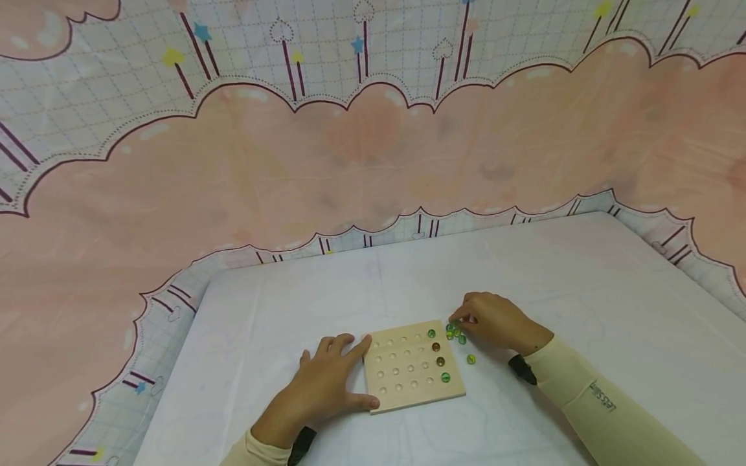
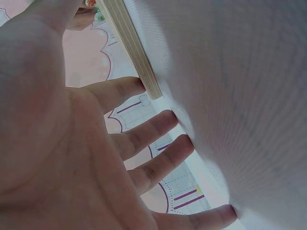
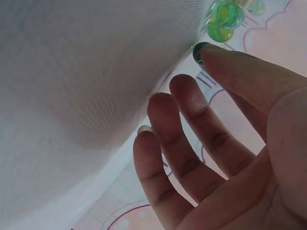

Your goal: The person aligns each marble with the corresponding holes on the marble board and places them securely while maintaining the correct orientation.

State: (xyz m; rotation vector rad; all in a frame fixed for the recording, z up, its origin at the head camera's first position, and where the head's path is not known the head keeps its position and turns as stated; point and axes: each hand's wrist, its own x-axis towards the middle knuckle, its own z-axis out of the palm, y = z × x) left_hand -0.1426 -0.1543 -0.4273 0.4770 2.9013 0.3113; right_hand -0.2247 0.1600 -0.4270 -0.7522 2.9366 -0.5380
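Note:
A pale wooden board (image 1: 402,369) with rows of round hollows lies on the white-covered table. Its right-hand column holds green marbles (image 1: 445,377) at both ends and brownish marbles (image 1: 436,347) between. My left hand (image 1: 323,382) steadies the board's left side, index fingertip at the far corner and thumb at the near one; its other fingertips touch the cloth in the left wrist view. Just right of the board, my right hand (image 1: 498,320) reaches a cluster of loose green marbles (image 1: 456,332). A dark green marble (image 3: 198,54) sits at its thumb tip, apparently pinched; the index finger is mostly hidden.
One yellow-green marble (image 1: 471,359) lies apart, right of the board. The white tablecloth (image 1: 326,291) spreads around the board. Behind the table hangs a pink cloth (image 1: 350,168) printed with clouds and candles.

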